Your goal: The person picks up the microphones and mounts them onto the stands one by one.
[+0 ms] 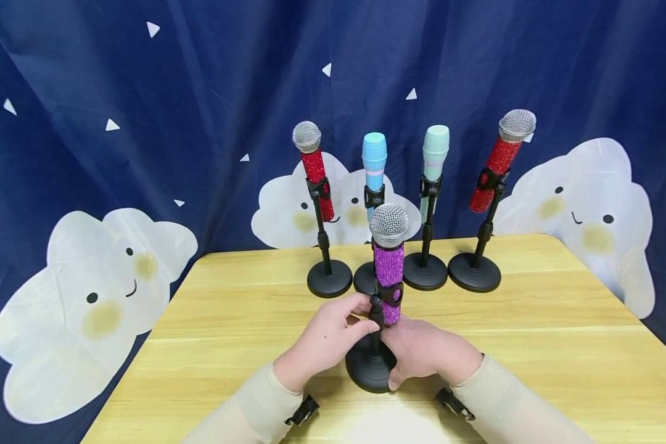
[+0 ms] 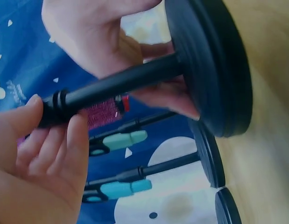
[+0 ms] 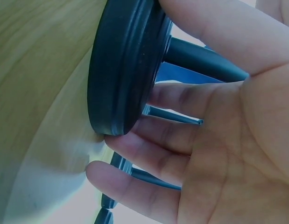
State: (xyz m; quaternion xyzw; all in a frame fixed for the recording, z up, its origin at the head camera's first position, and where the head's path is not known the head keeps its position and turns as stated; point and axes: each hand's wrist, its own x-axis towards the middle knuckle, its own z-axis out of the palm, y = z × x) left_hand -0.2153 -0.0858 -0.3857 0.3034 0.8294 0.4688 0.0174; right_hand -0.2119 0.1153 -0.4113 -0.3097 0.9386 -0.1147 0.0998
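Note:
A purple glitter microphone (image 1: 389, 262) with a silver mesh head sits in the clip of a black microphone stand (image 1: 368, 369) near the middle of the table. My left hand (image 1: 333, 333) pinches the stand's pole just below the clip, thumb on one side and fingers on the other, as the left wrist view shows. Around the round base, my right hand (image 1: 430, 350) holds on with its thumb at the near edge and fingers at the far side. In the right wrist view, the base (image 3: 121, 70) lies between thumb and fingertips, close to the tabletop.
Behind stand several microphones on black stands in a row: a red one (image 1: 313, 166) at left, a blue one (image 1: 374, 154), a mint-green one (image 1: 435, 148) and another red one (image 1: 502, 157) at right. A dark blue cloud-patterned curtain (image 1: 244, 80) hangs behind the wooden table (image 1: 211, 345).

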